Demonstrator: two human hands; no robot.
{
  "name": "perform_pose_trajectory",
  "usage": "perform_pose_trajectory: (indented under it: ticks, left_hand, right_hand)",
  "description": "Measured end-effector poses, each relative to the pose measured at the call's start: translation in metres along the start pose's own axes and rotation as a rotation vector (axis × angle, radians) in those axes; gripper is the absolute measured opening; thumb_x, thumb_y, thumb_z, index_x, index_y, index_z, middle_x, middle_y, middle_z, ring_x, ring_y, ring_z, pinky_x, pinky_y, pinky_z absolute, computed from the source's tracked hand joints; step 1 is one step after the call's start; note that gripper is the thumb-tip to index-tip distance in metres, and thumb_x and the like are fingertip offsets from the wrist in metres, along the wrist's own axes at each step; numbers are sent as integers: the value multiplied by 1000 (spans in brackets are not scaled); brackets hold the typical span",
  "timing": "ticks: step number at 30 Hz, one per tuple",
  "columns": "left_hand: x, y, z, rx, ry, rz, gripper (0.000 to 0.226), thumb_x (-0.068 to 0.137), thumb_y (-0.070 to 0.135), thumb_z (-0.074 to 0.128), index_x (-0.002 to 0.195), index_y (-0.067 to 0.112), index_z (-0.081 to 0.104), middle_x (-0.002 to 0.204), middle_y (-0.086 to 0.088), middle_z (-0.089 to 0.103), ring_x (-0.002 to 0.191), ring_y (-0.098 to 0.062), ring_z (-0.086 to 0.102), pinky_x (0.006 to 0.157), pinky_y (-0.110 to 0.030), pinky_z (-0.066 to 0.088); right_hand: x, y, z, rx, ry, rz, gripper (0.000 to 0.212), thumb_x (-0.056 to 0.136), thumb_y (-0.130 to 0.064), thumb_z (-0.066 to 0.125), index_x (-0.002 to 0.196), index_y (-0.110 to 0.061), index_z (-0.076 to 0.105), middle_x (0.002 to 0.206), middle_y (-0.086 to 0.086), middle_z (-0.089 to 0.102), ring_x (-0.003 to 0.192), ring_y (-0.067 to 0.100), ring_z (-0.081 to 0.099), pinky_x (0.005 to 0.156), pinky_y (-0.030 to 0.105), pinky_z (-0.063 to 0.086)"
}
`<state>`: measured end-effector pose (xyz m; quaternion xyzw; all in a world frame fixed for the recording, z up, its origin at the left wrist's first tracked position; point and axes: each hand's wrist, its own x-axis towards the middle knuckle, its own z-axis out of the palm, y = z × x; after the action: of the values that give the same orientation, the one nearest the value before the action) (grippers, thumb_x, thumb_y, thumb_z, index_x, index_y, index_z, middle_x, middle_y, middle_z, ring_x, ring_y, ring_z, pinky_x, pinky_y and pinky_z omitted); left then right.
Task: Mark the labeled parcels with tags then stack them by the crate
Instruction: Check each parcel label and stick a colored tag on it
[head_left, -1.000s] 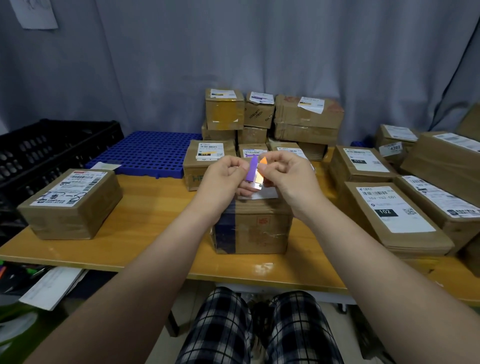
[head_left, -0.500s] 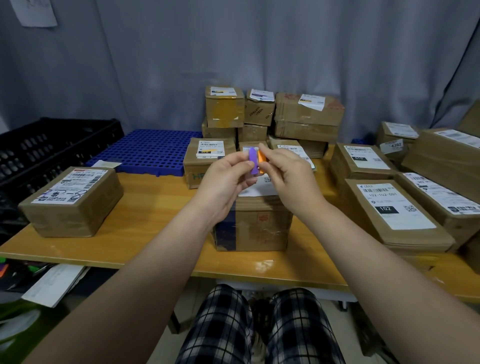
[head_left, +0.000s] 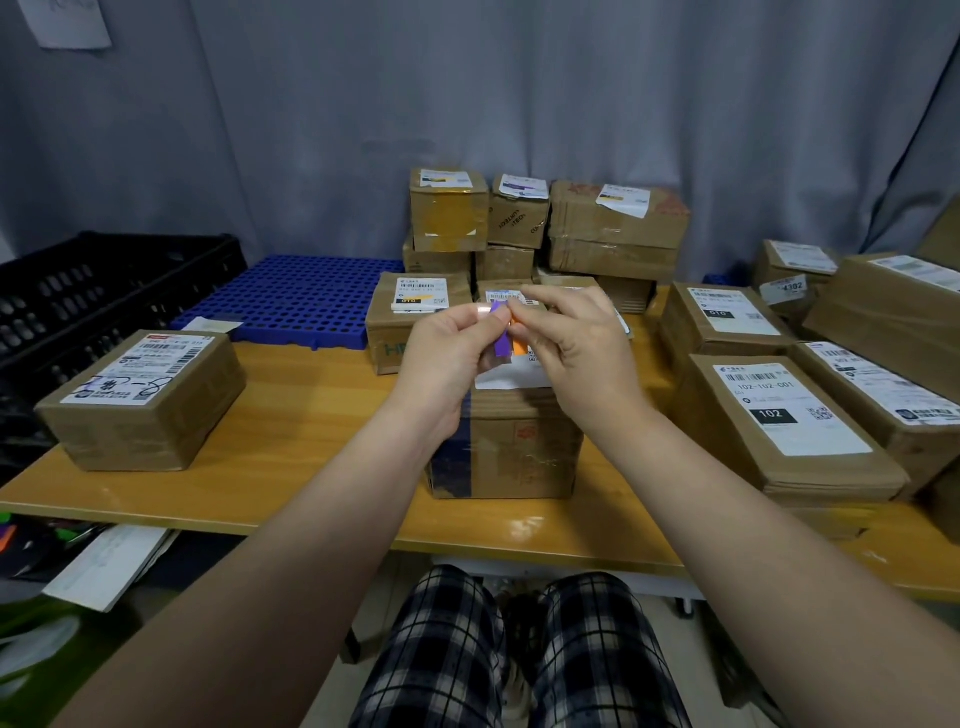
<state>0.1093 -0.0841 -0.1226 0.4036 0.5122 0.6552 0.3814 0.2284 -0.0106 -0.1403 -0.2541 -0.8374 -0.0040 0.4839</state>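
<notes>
Within the last second both hands had risen slightly above the parcel (head_left: 509, 447), and the purple tag (head_left: 501, 332) had swung apart from the orange tag (head_left: 521, 347). The tag seemed nearly peeled free but not yet stuck on. Above the parcel's label, the left hand (head_left: 447, 358) pinched the purple tag. The right hand (head_left: 571, 353) pinched the orange one, its other fingers spread.

Grey curtain (head_left: 571, 78) behind wooden table (head_left: 311, 441); blue perforated panel (head_left: 301, 301) (lying flat) back left.
</notes>
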Motion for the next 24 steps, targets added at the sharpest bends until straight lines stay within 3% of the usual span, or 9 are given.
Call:
perform_pose_trajectory:
  ticks: [5, 11, 17, 21, 24]
  left_hand:
    - [6, 4, 1, -48, 10, -89, 14, 92, 15, 61, 100, 6, 69, 87, -10, 69, 78, -14, 66, 72, -23, 57]
    - [10, 6, 0, -77, 70, -156, 9, 91, 14, 62, 93, 7, 68, 76, -6, 71, 77, -18, 68, 76, -30, 59]
    - [9, 6, -1, -35, 55, -97, 11, 92, 16, 61, 87, 10, 69, 75, -5, 71, 77, -16, 65, 74, -27, 57]
    - [9, 5, -1, -45, 48, -117, 12, 92, 16, 60, 93, 8, 69, 79, -7, 71, 78, -17, 66, 72, -25, 57]
    - [10, 6, -2, -50, 51, -148, 14, 92, 15, 61, 97, 5, 69, 76, -7, 70, 71, -15, 67, 67, -24, 57]
  right_hand:
    - [1, 1, -1, -113, 31, -62, 32, 88, -28, 51, 105, -12, 74, 113, 8, 69, 92, 29, 58, 77, 29, 45]
    - [3, 4, -3, -94, -63, -57, 28, 87, -25, 59, 109, -11, 72, 119, 9, 66, 98, 32, 56, 78, 36, 46]
    - [5, 4, -3, -28, -75, -26, 27, 84, -15, 68, 110, -12, 72, 123, 9, 64, 97, 30, 54, 79, 36, 45]
    - [4, 4, -3, -22, -49, -52, 30, 87, -29, 58, 107, -13, 73, 119, 7, 66, 96, 19, 47, 80, 29, 42]
    - [4, 4, -4, -54, -60, -72, 31, 88, -31, 54, 105, -13, 74, 118, 6, 67, 98, 22, 50, 82, 27, 39]
